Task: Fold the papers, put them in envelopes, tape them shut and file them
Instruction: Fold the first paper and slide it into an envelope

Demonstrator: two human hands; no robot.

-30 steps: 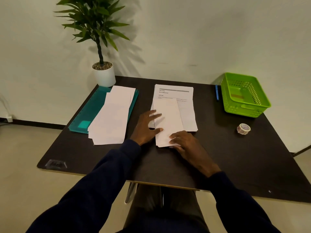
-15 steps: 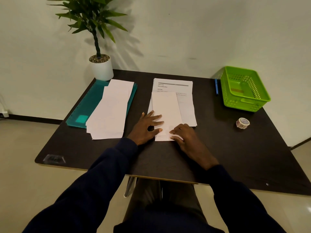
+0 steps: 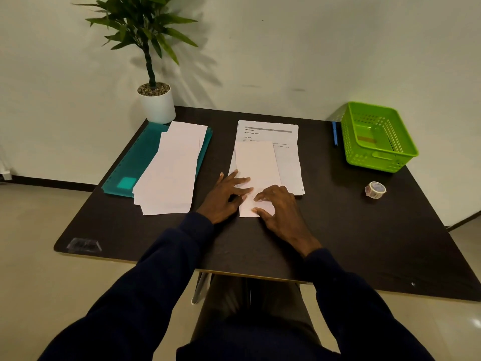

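Observation:
A folded white paper (image 3: 256, 165) lies lengthwise on the dark table (image 3: 338, 230), partly over a stack of printed sheets (image 3: 289, 157). My left hand (image 3: 226, 196) rests flat with spread fingers on the paper's near left edge. My right hand (image 3: 279, 208) presses its fingertips on the paper's near end, covering the lower right corner. Several white envelopes (image 3: 169, 173) are piled on a teal folder (image 3: 135, 157) at the left. A roll of tape (image 3: 375, 189) sits at the right.
A green plastic basket (image 3: 377, 138) stands at the back right with a blue pen (image 3: 335, 132) beside it. A potted plant (image 3: 156, 100) in a white pot is at the back left corner. The table's front edge runs just above my lap.
My left hand has slid toward me along the paper's left edge. My right hand has shifted slightly on the near end. The paper lies straighter.

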